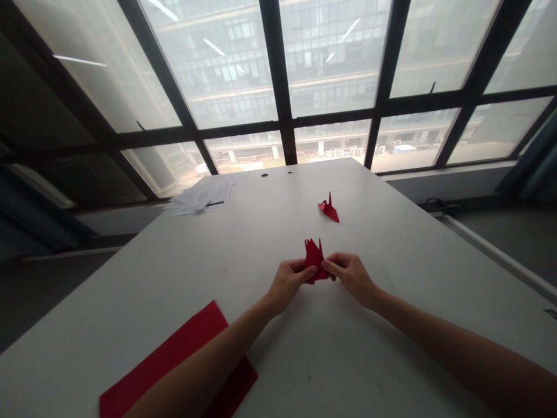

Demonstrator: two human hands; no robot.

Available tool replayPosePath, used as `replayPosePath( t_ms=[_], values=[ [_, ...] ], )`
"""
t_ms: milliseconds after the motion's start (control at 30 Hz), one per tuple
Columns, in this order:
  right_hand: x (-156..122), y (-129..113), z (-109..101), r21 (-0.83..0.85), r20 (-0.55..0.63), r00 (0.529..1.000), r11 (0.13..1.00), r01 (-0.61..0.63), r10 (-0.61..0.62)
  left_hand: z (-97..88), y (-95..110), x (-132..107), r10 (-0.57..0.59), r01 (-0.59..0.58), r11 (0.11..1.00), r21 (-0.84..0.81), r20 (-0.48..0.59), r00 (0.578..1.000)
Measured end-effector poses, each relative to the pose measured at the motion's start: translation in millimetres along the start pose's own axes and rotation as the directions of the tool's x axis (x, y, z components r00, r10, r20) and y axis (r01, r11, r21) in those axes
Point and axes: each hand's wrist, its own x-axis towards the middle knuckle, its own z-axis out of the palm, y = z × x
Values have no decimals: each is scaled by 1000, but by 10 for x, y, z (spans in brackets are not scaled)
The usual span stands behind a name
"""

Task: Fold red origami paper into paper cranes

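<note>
A small folded red paper piece, with thin points rising from its top, is held just above the table between both hands. My left hand pinches its left side, thumb lying across the front. On the right edge, my right hand grips it between thumb and fingers. Beyond the hands stands a finished-looking red paper crane. Under my left forearm lies a red paper sheet, partly covered by the arm.
The white table stretches toward tall dark-framed windows. White papers with a dark pen lie at the far left. A cable grommet sits near the far edge. Blue curtains hang at the sides.
</note>
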Motion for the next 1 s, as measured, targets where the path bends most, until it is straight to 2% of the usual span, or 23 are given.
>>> replayPosePath(
  t_ms=[267, 400, 567, 767, 1000],
  values=[
    [28, -5, -44, 102, -7, 999, 993, 51, -50, 15, 30, -7, -2, 2, 1000, 30, 2, 1000],
    [45, -36, -79, 94, 28, 998, 994, 49, -52, 16, 31, -14, -8, 7, 999, 35, 27, 1000],
    [39, -60, -62, 101, -15, 1000, 995, -3, 5, 0, 3, -7, -22, 21, 999, 30, 48, 999],
    [37, -37, -20, 119, -58, 997, 992, -48, 56, 28, -30, 0, -33, 33, 999, 26, 1, 999],
    [19, 22, 26, 195, -54, 992, 976, -101, 113, 30, -15, 5, -60, 59, 997, 46, 4, 998]
  ],
)
